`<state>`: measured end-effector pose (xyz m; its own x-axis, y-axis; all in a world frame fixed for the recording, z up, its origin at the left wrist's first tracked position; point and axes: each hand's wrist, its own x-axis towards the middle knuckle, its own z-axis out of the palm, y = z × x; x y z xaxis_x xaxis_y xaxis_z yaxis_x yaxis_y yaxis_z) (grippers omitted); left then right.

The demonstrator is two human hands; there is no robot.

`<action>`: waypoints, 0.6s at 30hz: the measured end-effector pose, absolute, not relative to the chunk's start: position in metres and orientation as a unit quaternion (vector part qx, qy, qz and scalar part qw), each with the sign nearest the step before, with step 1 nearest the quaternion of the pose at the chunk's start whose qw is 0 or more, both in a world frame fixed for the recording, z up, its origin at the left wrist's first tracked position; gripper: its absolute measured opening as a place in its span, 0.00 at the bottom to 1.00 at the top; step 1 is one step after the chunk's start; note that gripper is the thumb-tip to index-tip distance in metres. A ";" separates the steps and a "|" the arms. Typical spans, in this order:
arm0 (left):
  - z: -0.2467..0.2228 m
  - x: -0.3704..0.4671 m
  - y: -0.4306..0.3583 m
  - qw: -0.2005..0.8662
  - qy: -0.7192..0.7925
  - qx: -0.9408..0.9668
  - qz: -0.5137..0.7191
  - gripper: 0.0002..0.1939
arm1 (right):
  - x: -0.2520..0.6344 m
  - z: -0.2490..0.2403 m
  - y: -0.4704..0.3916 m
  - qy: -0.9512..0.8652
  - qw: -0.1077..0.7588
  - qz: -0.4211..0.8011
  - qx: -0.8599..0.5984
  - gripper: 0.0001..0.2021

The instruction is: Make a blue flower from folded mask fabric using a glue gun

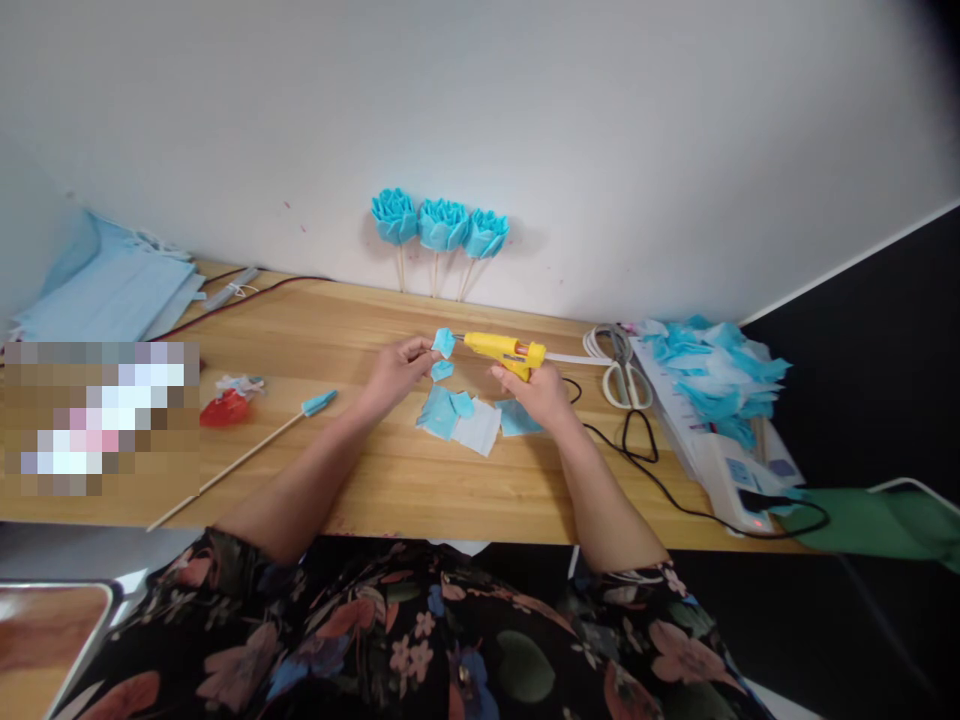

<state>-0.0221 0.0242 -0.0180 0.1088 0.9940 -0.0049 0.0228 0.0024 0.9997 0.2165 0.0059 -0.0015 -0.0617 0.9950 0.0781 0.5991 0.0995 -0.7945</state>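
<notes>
My left hand (401,372) pinches a small light-blue fabric petal (444,342) by its edge. A yellow glue gun (499,350) is in my right hand (538,388), its fingers wrapped round the handle. The nozzle points left and meets the petal or sits right by it; which of the two I cannot tell. A white glue stick (577,358) sticks out of the gun's back. Another blue petal (442,371) shows just below the first, close to my left fingertips. Under my hands lie blue and white fabric squares (437,413), partly overlapping.
Three blue fabric flowers (442,225) on sticks lean against the wall. A blue-tipped stick (247,458) and red packet (226,405) lie left, near face masks (112,285). Scissors (626,385), a black cord (652,480), a power strip (739,490) and blue scraps (712,370) are right.
</notes>
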 end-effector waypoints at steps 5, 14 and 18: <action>-0.017 -0.022 0.024 0.528 0.475 0.527 0.466 0.10 | 0.220 -0.005 0.008 -0.667 0.319 0.309 -0.598 0.20; -0.019 -0.022 0.024 0.520 0.477 0.534 0.466 0.09 | 0.220 -0.006 0.008 -0.675 0.316 0.286 -0.602 0.19; -0.018 -0.022 0.024 0.519 0.478 0.538 0.461 0.11 | 0.221 -0.007 0.009 -0.660 0.355 0.308 -0.586 0.18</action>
